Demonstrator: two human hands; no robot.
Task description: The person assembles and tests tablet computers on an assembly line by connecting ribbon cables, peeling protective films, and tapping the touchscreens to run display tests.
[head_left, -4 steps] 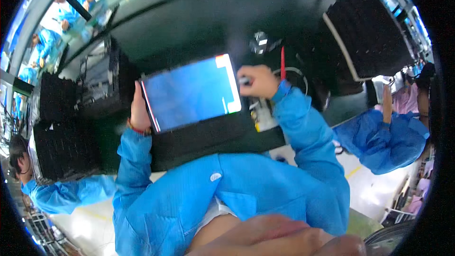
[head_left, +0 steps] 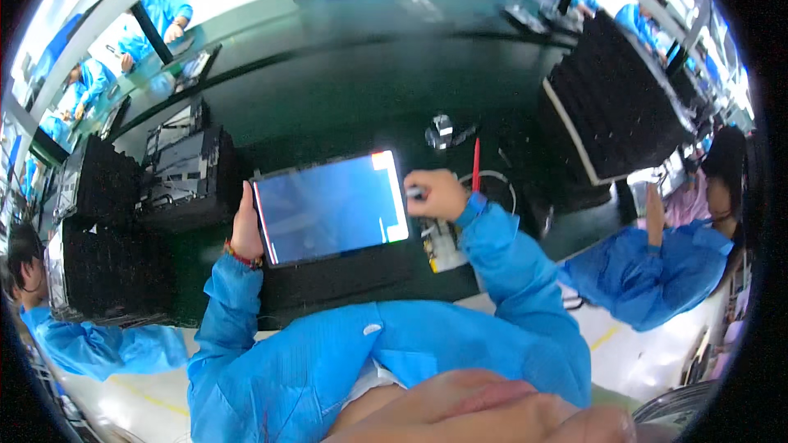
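Observation:
A lit display panel (head_left: 328, 212) with a bluish screen lies tilted in front of me, white and coloured marks along its right side. My left hand (head_left: 245, 228) grips its left edge, thumb up along the side. Close to the right edge, my right hand (head_left: 443, 195) is closed with its fingers pinched round a small dark and silver piece (head_left: 417, 193), whose kind I cannot make out. A white cable (head_left: 515, 197) curves out beside the right wrist. Just beyond that wrist stands a red pen-like stick (head_left: 476, 162). Below the right hand lies a small white and yellow board (head_left: 444, 250).
Black stacked trays (head_left: 616, 98) rise at the right. More black stacks (head_left: 107, 275) and a pile of panels (head_left: 185, 172) stand at the left. A small shiny object (head_left: 441, 131) lies on the dark green table (head_left: 328, 98). Co-workers in blue sit at right (head_left: 657, 267) and left (head_left: 107, 343).
The view has tilted upward, so the table and both hands appear lower and more of the far side shows. Hands and panel keep about the same places relative to each other.

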